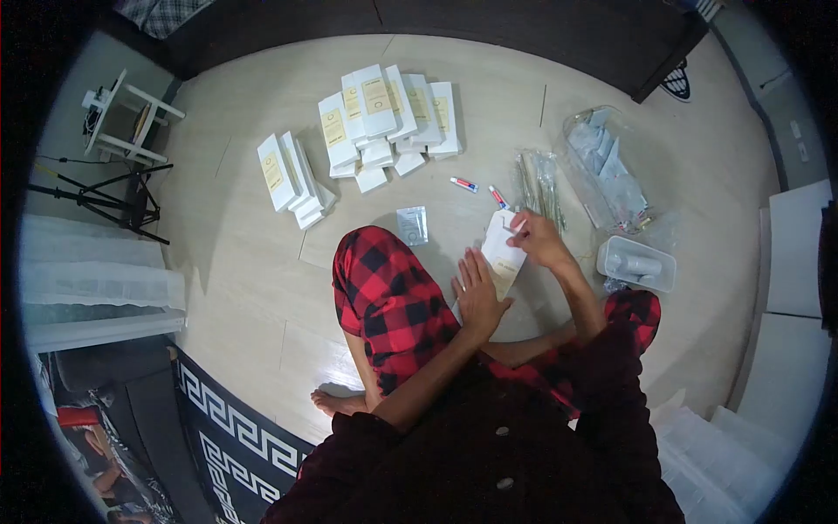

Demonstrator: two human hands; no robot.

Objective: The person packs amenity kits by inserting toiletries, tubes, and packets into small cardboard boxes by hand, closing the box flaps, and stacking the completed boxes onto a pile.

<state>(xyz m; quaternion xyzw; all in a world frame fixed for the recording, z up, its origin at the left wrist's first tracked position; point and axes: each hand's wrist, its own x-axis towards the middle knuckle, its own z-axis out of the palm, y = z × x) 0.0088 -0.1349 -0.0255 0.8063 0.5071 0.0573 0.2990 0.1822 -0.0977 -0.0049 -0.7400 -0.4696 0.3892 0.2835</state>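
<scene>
The left hand point(478, 295) lies spread on the white box point(500, 246) at the view's three o'clock, likely steadying it. The right hand point(542, 241) sits with narrowed, curled fingers at its one-o'clock edge; I cannot tell if they grip.

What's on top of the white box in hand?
The white box shows a yellowish label. The left hand lies over its near part, the right hand at its far end. Whatever they cover is hidden.
</scene>
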